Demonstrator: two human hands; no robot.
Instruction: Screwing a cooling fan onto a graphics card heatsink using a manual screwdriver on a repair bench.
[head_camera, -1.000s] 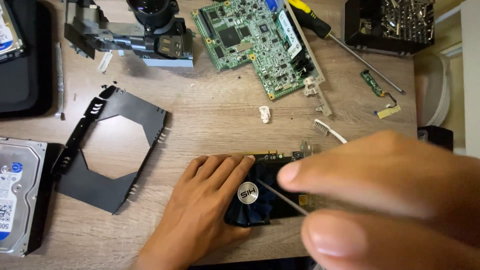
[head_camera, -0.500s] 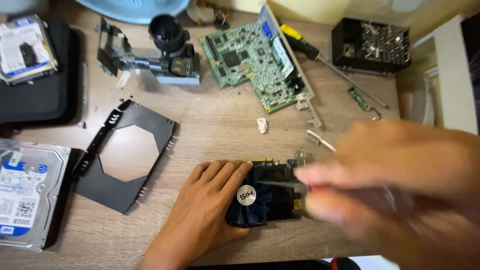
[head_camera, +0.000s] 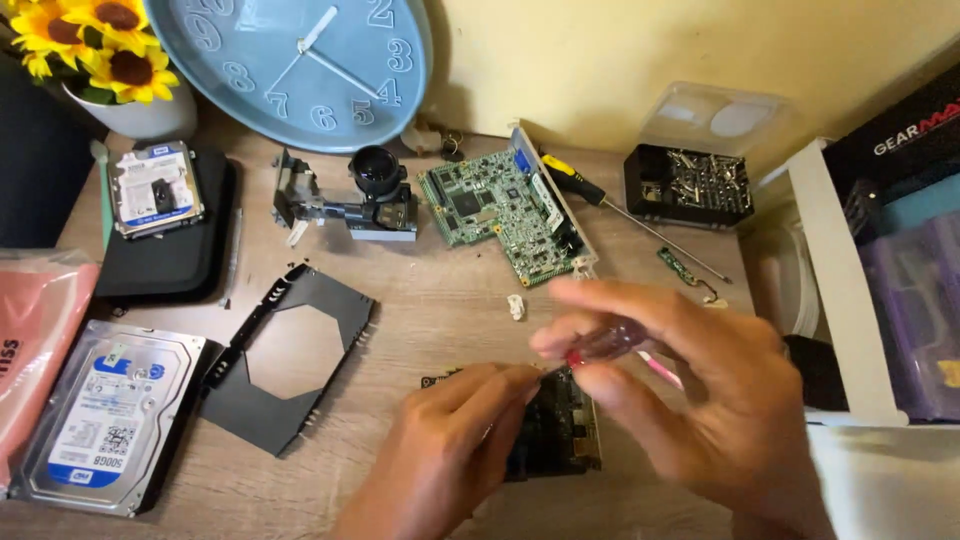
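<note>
My left hand (head_camera: 455, 440) lies flat on a small black graphics card (head_camera: 560, 430) at the near edge of the wooden desk (head_camera: 440, 310), covering its fan. Just right of it and a little above the card, my right hand (head_camera: 690, 400) grips a small screwdriver with a clear red handle (head_camera: 605, 345); its shaft points down-left toward the card. The tip is hidden behind my left fingers. Motion blurs the right hand.
A black plastic shroud with an octagonal hole (head_camera: 290, 355) lies left of the card, a silver hard drive (head_camera: 105, 420) further left. Behind: a green circuit board (head_camera: 505, 215), a yellow-handled screwdriver (head_camera: 620, 215), a black bit case (head_camera: 690, 185), a lens assembly (head_camera: 360, 200), a blue clock (head_camera: 290, 60). White box edge (head_camera: 850, 300) at right.
The view has tilted up and back, revealing the clock and wall. My right hand drew away from the camera and now holds the red screwdriver over the card. My left hand stays on the card.
</note>
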